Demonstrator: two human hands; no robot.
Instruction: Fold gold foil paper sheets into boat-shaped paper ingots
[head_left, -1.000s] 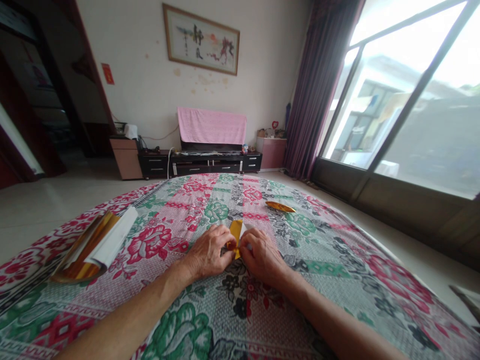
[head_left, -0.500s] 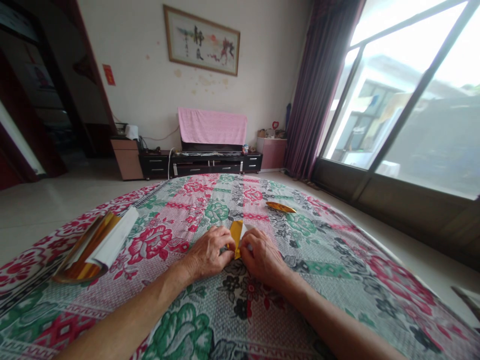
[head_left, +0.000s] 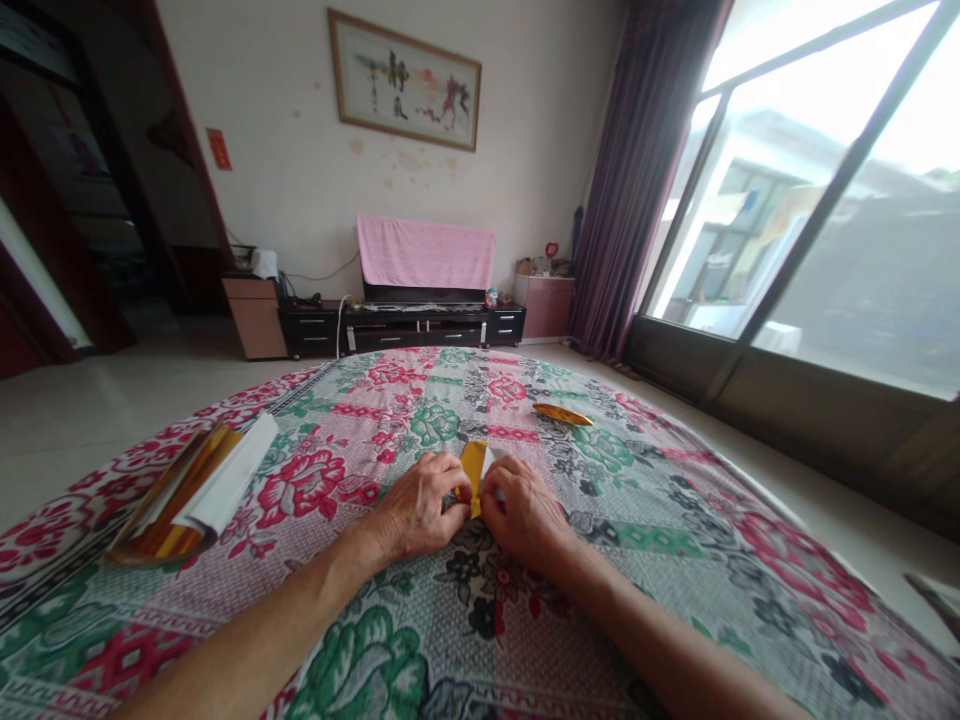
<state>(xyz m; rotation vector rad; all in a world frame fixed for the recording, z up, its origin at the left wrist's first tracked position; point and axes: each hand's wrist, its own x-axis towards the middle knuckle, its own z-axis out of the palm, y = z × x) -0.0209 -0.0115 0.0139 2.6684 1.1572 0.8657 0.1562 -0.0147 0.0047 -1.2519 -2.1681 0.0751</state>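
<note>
Between my two hands is a small folded piece of gold paper [head_left: 473, 463] with a white underside showing on its right. My left hand [head_left: 429, 503] pinches its left side with thumb and fingers. On the other side, my right hand [head_left: 523, 505] has its fingers closed on the paper's right edge. Both hands rest low over the flowered cloth, and the fingers cover most of the paper's near end. Farther off to the right lies a gold folded paper boat shape [head_left: 562, 414], pointed at both ends.
At the left, a curled stack of gold and white paper sheets [head_left: 196, 490] lies on the round table's flowered tablecloth [head_left: 360, 660]. Beyond the table's far edge stands a low black TV cabinet [head_left: 412, 328] with a pink cloth [head_left: 425, 252] over the television. Large windows are on the right.
</note>
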